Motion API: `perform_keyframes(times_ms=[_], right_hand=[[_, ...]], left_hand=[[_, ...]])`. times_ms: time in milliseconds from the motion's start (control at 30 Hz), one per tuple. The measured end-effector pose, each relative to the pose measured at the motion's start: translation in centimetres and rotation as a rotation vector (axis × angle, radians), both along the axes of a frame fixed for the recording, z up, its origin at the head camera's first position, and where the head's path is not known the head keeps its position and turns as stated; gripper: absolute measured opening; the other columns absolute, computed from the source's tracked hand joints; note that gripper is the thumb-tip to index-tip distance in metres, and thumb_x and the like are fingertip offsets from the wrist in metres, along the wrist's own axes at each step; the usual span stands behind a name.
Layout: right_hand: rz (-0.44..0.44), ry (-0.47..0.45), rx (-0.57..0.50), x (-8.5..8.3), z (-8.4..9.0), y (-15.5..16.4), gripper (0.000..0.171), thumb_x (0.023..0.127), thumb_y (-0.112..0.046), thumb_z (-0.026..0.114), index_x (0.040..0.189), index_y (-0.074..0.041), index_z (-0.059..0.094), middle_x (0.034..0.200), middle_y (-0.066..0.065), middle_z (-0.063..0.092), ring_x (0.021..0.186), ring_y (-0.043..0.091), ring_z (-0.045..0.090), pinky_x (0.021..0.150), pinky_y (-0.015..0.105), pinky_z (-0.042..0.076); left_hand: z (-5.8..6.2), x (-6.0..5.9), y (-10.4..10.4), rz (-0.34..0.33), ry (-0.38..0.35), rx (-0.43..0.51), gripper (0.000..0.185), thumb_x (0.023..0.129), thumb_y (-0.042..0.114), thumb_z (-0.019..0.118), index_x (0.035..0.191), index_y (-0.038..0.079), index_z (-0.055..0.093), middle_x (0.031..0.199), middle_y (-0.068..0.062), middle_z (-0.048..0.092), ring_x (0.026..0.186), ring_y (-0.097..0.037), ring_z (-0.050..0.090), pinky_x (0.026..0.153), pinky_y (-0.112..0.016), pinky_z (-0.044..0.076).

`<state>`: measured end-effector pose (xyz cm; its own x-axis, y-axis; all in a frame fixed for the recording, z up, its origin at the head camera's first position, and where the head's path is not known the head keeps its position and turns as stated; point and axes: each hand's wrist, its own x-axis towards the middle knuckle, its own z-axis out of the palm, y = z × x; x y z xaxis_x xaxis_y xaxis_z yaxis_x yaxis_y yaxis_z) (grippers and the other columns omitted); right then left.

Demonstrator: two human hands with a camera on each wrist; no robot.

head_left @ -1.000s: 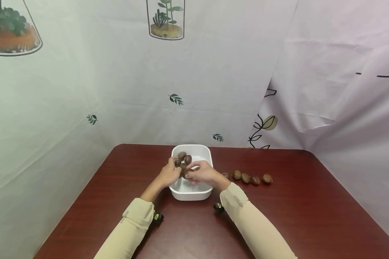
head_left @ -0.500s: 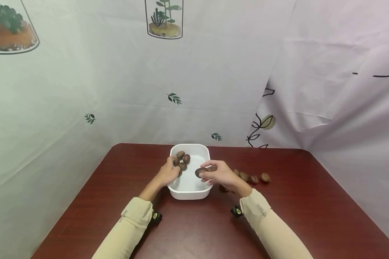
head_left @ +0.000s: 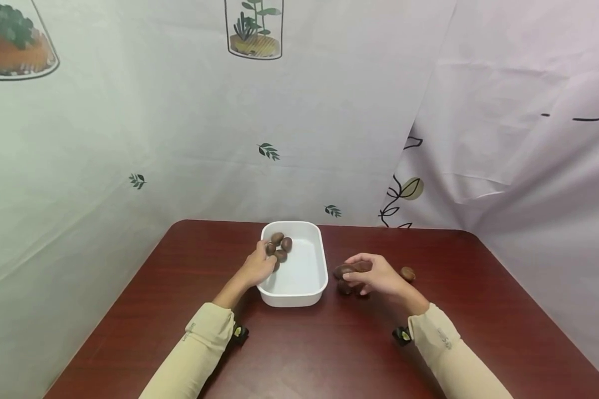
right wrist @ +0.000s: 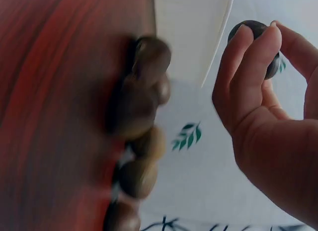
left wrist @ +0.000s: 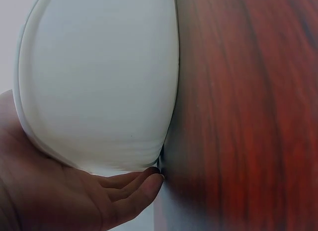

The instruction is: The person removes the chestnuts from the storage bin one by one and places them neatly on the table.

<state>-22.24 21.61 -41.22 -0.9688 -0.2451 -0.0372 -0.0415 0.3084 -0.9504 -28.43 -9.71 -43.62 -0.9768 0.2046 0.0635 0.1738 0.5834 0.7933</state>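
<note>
My left hand (head_left: 258, 267) grips the left side of a white rectangular tray (head_left: 292, 300), thumb at the rim; in the left wrist view its fingers (left wrist: 144, 191) curl against the outside wall. Several brown chestnuts (head_left: 287, 244) lie in the tray's left part, some partly behind that hand. Right of the tray, my right hand (head_left: 379, 275) pinches a dark chestnut (right wrist: 257, 26) between fingertips and thumb, raised off the table in the right wrist view. Close below it more chestnuts (head_left: 344, 287) rest on the table, partly hidden by the hand.
A single chestnut (head_left: 407, 274) sits to the right, past my right wrist. The reddish-brown table (head_left: 289, 354) ends at a white printed cloth (head_left: 204, 138) hanging behind and at both sides. A row of chestnuts (right wrist: 139, 176) shows blurred in the right wrist view.
My right hand has moved from inside the tray, out over its right rim, to the chestnuts on the table, still pinching a chestnut. The left hand has stayed at the tray's left side.
</note>
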Motion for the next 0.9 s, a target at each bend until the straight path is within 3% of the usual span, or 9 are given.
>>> perform_keyframes(times_ms=[400,667,900], right_hand=[[-0.124,-0.013,0.136,0.7,-0.9,4.6,0.046,0.079,-0.018,0.084,0.116,0.001,0.065,0.104,0.01,0.07,0.073,0.021,0.064,0.06,0.038,0.056],[-0.135,-0.018,0.159,1.0,-1.3,6.1,0.045,0.079,-0.01,0.083,0.115,0.008,0.063,0.104,0.013,0.07,0.076,0.018,0.067,0.063,0.039,0.058],[-0.141,-0.03,0.135,1.4,-2.1,6.4,0.037,0.079,-0.002,0.082,0.108,0.01,0.064,0.089,0.009,0.071,0.071,0.018,0.068,0.059,0.037,0.058]], left_hand=[[0.0,-0.2,-0.1,-0.001,-0.004,-0.007,0.062,0.095,0.017,0.044,0.15,-0.003,0.023,0.142,-0.03,0.046,0.127,-0.038,0.048,0.099,-0.05,0.042],[0.3,0.0,0.0,-0.006,-0.005,-0.001,0.061,0.096,0.018,0.043,0.15,-0.001,0.024,0.143,-0.029,0.045,0.128,-0.038,0.047,0.1,-0.051,0.042],[0.0,-0.2,-0.1,-0.006,-0.007,0.003,0.063,0.096,0.018,0.044,0.152,-0.001,0.023,0.145,-0.03,0.043,0.129,-0.038,0.046,0.101,-0.052,0.041]])
